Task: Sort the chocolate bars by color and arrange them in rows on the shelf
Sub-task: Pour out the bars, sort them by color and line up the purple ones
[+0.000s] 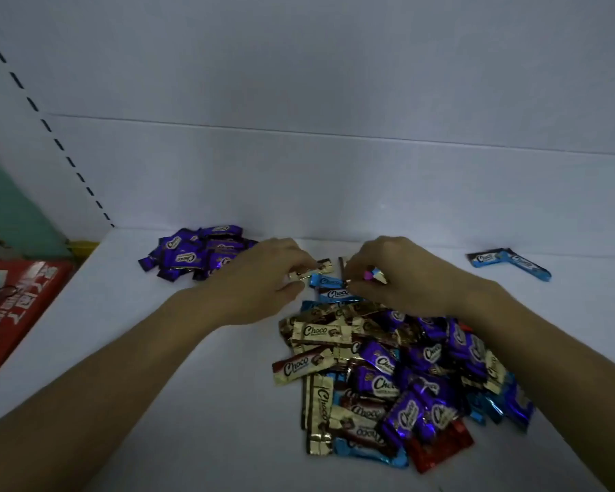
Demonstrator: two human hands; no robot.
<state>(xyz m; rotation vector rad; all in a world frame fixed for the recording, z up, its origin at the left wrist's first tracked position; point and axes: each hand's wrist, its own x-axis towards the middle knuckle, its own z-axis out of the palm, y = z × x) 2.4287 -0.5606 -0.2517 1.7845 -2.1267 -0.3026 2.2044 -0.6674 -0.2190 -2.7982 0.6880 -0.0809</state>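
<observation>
A mixed heap of chocolate bars (pixel 387 378) in gold, purple, blue and red wrappers lies on the white shelf (pixel 178 403). At the back left sits a pile of purple bars (pixel 192 252). Two blue bars (pixel 510 263) lie at the back right. My left hand (pixel 263 278) pinches a gold bar (pixel 322 267) at the far end of the heap. My right hand (pixel 395 275) pinches another gold-wrapped bar (pixel 379 275), close beside the left. A blue bar (pixel 325 280) lies just under both hands.
The shelf's white back wall (pixel 334 172) rises right behind the piles. A slotted upright (pixel 50 133) runs along the left. A red carton (pixel 11 314) sits lower left, beyond the shelf's edge.
</observation>
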